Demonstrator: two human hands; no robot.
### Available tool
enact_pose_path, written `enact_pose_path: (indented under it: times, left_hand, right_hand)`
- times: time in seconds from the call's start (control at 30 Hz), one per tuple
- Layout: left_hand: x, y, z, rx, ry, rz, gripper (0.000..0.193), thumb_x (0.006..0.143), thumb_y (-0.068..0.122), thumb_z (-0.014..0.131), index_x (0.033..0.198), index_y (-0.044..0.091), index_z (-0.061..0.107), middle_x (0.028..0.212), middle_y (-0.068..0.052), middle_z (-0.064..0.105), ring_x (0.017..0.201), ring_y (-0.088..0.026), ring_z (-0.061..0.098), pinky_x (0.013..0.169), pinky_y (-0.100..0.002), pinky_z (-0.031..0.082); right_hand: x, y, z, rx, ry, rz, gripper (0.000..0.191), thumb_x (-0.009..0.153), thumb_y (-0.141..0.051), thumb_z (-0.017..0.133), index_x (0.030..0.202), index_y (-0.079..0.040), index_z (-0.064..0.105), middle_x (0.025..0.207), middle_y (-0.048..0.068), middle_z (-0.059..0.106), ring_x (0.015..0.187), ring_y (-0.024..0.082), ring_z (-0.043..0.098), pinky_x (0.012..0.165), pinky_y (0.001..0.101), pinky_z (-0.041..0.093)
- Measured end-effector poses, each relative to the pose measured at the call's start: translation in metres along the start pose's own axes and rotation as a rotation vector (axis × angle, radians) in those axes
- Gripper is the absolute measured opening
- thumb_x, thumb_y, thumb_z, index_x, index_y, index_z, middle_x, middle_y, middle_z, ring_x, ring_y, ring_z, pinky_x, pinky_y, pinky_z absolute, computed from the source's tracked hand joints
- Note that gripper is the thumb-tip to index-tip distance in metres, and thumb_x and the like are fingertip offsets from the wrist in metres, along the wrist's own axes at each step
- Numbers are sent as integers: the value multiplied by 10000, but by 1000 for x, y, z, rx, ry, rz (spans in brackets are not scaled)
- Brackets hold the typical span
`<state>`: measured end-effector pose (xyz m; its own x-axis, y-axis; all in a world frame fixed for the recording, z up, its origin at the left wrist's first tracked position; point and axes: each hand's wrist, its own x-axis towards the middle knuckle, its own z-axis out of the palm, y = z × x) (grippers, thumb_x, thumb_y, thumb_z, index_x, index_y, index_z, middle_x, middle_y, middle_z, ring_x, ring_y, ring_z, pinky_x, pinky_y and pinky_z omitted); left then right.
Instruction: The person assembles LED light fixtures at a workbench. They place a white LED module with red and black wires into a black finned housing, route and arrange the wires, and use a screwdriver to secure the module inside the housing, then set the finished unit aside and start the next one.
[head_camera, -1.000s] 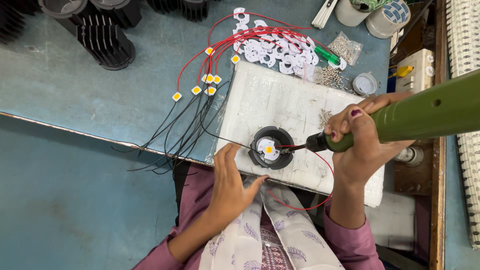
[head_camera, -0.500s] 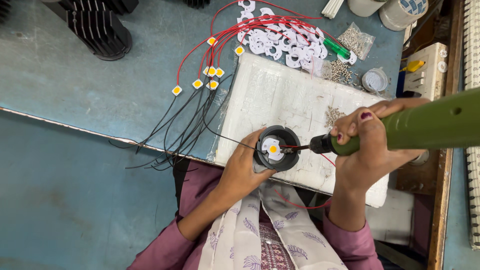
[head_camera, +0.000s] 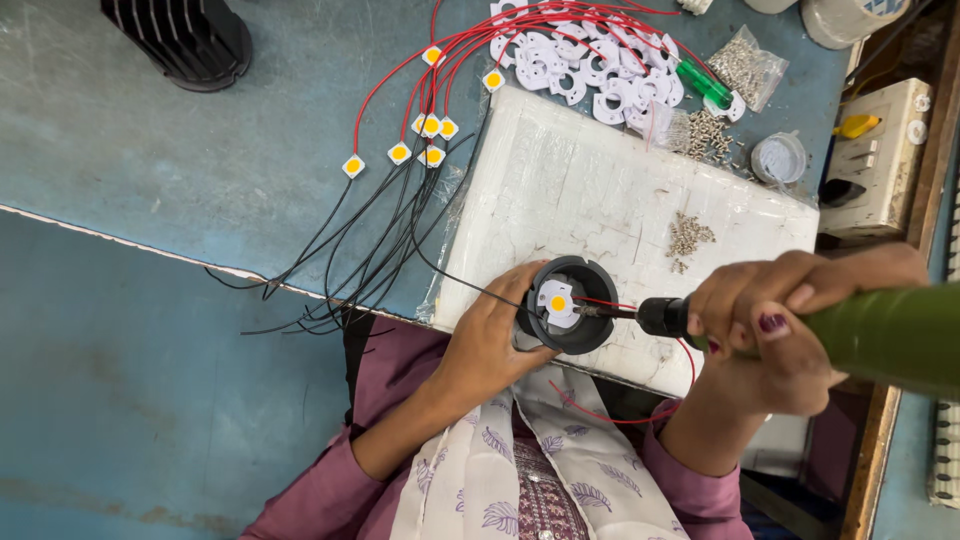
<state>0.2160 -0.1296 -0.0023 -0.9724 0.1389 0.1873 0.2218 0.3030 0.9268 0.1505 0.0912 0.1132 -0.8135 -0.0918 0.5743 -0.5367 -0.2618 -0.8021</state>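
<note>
My left hand (head_camera: 493, 335) grips the side of a round black lamp housing (head_camera: 590, 285) that rests on a white foam block (head_camera: 610, 190). Inside the housing sits a white holder with a yellow LED chip (head_camera: 557, 302), wired with a red and a black lead. My right hand (head_camera: 790, 325) is wrapped around a green electric screwdriver (head_camera: 880, 335), whose black nose and thin bit point left into the housing beside the chip.
Several yellow LED chips (head_camera: 420, 150) with red and black wires lie on the blue-grey table (head_camera: 200, 170). White plastic holders (head_camera: 590, 65), small screws (head_camera: 688, 235), a bag of screws (head_camera: 745, 62), a black finned heat sink (head_camera: 185, 35) and a switch box (head_camera: 875, 160) surround the block.
My left hand has moved from beside the housing to grip it. The view has shifted closer over the housing, and the screwdriver bit now reaches inside next to the chip.
</note>
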Motion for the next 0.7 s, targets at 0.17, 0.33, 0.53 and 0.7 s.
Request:
enact_pose_path:
  times: [0.17, 0.33, 0.53, 0.7]
  left_hand:
    - [-3, 0, 0, -9, -7, 3, 929, 729, 190, 883, 1517, 53, 411, 1490, -182, 528, 1394, -365, 518, 1158, -420, 443]
    - [-4, -2, 0, 2, -8, 25, 937, 690, 156, 882, 1502, 65, 424, 1490, -163, 536, 1402, -354, 515, 1171, -414, 443]
    - [-3, -8, -1, 44, -6, 61, 949, 690, 186, 891, 1507, 61, 426, 1482, -167, 549, 1371, -351, 536, 1145, -412, 456]
    - [2, -18, 4, 110, 35, 95, 926, 721, 277, 889, 1496, 55, 434, 1442, -183, 562, 1331, -366, 559, 1113, -424, 469]
  right_hand:
    - [-32, 13, -32, -19, 45, 39, 175, 924, -41, 523, 1072, -61, 432, 672, 41, 486, 376, 116, 473, 420, 354, 473]
    - [-50, 19, -73, -35, -82, 54, 111, 985, -133, 489, 1056, -51, 465, 673, 58, 502, 428, 131, 531, 455, 366, 502]
    - [20, 22, -29, 164, -532, -53, 254, 1068, -223, 537, 1113, -39, 369, 759, 96, 537, 529, 206, 580, 518, 421, 527]
    - [26, 0, 13, 75, 2, 2, 239, 973, -126, 660, 1087, -72, 457, 695, 50, 540, 471, 140, 536, 458, 332, 467]
